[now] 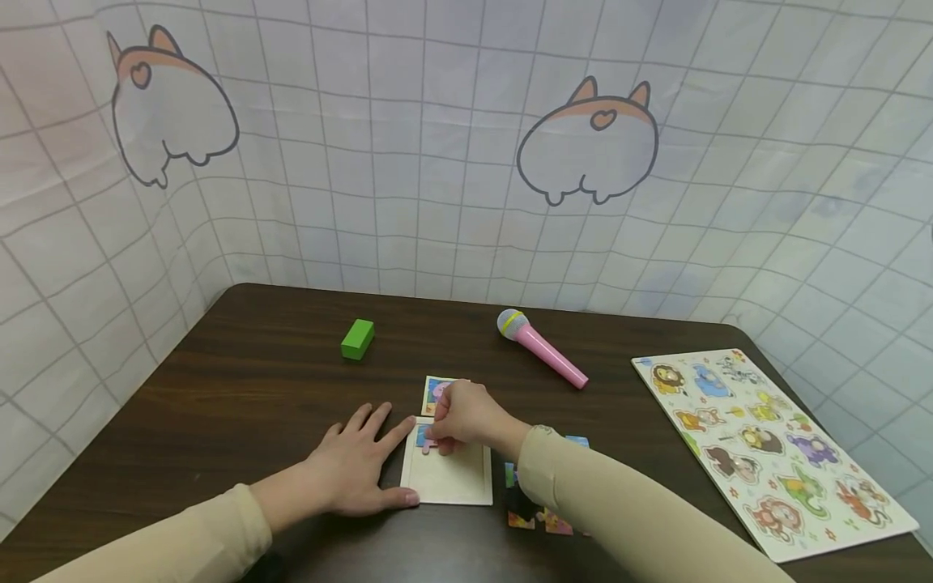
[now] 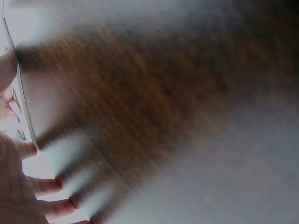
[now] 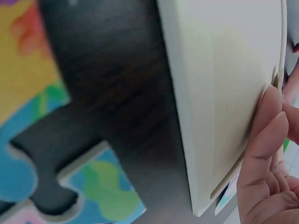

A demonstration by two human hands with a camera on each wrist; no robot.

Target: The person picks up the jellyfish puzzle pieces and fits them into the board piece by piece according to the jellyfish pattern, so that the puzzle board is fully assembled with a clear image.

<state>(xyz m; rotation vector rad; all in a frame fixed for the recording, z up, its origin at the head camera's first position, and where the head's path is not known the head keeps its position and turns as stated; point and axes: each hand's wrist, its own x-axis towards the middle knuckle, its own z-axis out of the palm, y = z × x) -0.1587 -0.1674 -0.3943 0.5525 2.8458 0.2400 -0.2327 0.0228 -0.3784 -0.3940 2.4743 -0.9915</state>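
A cream puzzle tray (image 1: 452, 479) lies on the table in front of me, its recess mostly bare. At its upper left corner is a blue and pink jigsaw piece (image 1: 423, 441), which my right hand (image 1: 470, 414) pinches by its right side with thumb and fingertips. My left hand (image 1: 355, 465) lies with fingers spread, palm down, thumb and index fingertip at the tray's left edge. The left wrist view shows its fingertips (image 2: 49, 185) on the tabletop. Just behind the tray is a small picture card (image 1: 432, 394), partly hidden by my right hand.
Loose jigsaw pieces (image 1: 521, 518) lie right of the tray, partly under my right forearm. Farther back are a green block (image 1: 358, 339) and a pink toy microphone (image 1: 548, 353). An animal puzzle board (image 1: 773, 453) lies at the right, and a patterned curtain (image 1: 408, 146) hangs behind the table.
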